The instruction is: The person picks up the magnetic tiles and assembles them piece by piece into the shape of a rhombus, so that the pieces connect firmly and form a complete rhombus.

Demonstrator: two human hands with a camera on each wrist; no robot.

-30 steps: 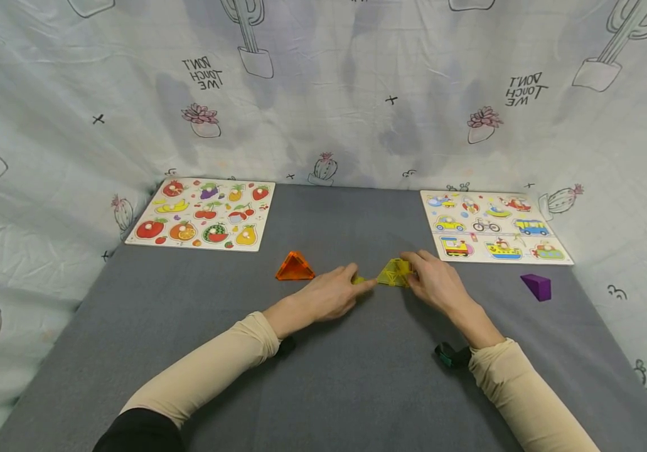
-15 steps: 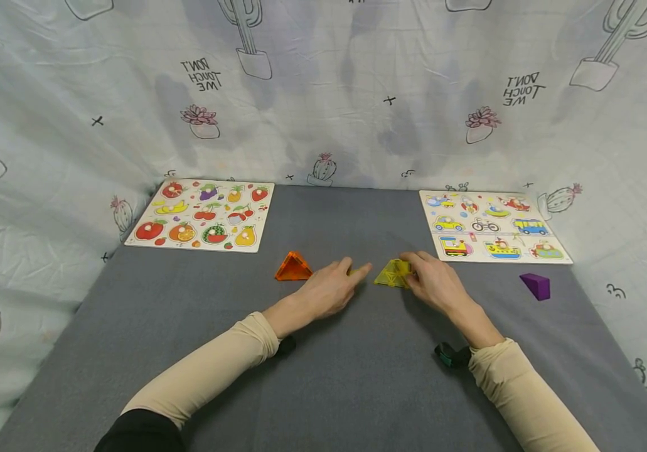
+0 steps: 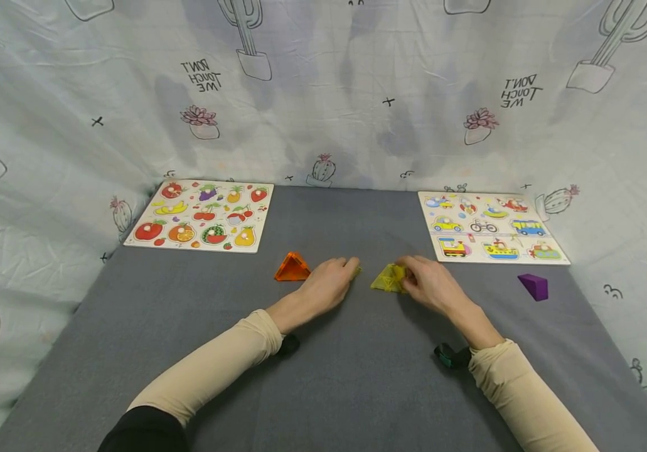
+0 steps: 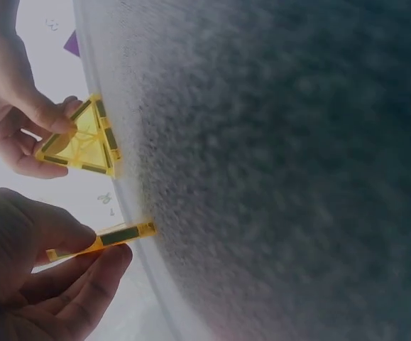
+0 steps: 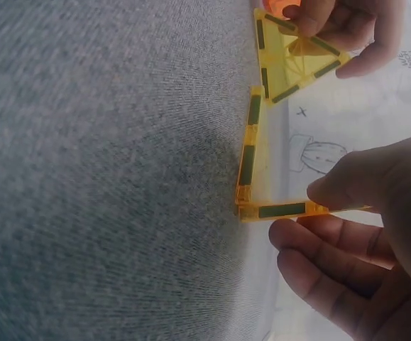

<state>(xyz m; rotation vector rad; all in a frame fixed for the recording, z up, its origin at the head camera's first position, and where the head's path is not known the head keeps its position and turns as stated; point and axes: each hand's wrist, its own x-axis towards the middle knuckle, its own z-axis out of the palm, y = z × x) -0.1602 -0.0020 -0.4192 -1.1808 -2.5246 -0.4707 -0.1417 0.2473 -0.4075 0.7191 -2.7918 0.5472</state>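
Observation:
My left hand [image 3: 325,284] pinches a yellow triangular magnetic tile [image 4: 120,235] between thumb and fingers; in the head view the fingers cover most of it. To its right, my right hand [image 3: 432,284] pinches another yellow triangular magnetic tile [image 5: 283,211], which stands up from the cloth. A further yellow tile [image 5: 248,155] lies low along the cloth, its edge meeting the foot of the tile in my right hand. A gap separates these two from the left hand's tile. Just left of my left hand sits an orange triangular piece [image 3: 292,269].
A fruit puzzle board [image 3: 199,216] lies at the back left of the grey cloth [image 3: 346,389], a vehicle puzzle board [image 3: 492,227] at the back right. A purple wedge block [image 3: 535,287] is off to the right. Behind hangs a cactus-print curtain [image 3: 323,113].
My left hand has drawn back a little to the left, its outstretched index finger now folded in by its tile. My right hand's yellow tiles have shifted slightly left and toward me.

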